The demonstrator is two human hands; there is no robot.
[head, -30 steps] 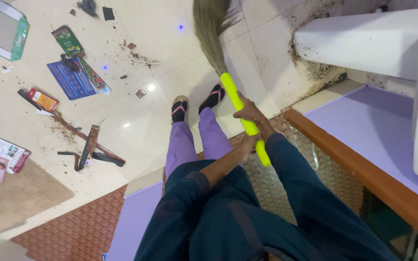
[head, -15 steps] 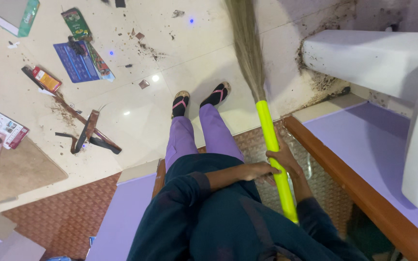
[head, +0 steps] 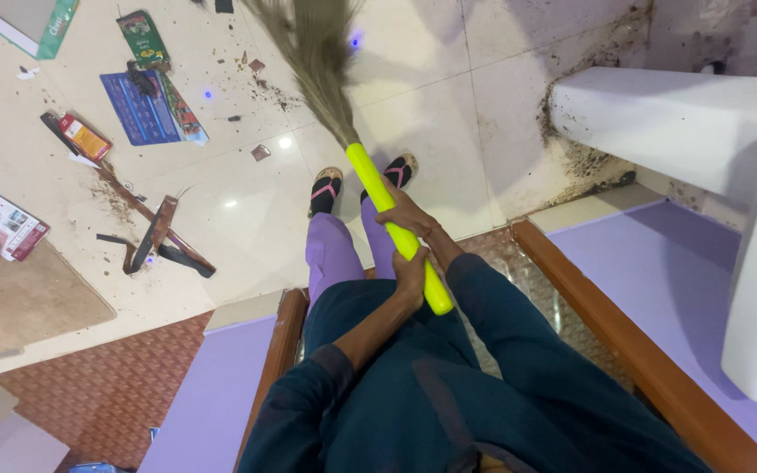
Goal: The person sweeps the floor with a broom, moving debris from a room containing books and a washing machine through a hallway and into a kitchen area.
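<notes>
Neon-yellow broom handle (head: 396, 226) is the anchor: everything below is placed off it. Both our grips are wrapped tight around it. Left hand (head: 413, 271) sits low, near the butt end; right hand (head: 406, 217) is just above it on the shaft, the two almost touching. Handle tilts up and to the left, crossing over our purple trouser legs (head: 333, 252).

Just beyond the handle's upper end, our feet in black-and-pink sandals (head: 326, 191) stand on the cream tile floor (head: 431, 105), one either side of it. Straw bristles (head: 313, 52) fan out past the handle tip, onto the tile.

Left of the handle: brown strap pieces (head: 155, 236), a blue printed sheet (head: 146, 109), a red packet (head: 85, 137), loose dirt specks. Right of it: a white fixture (head: 668, 114) with dark grime at its base.
</notes>
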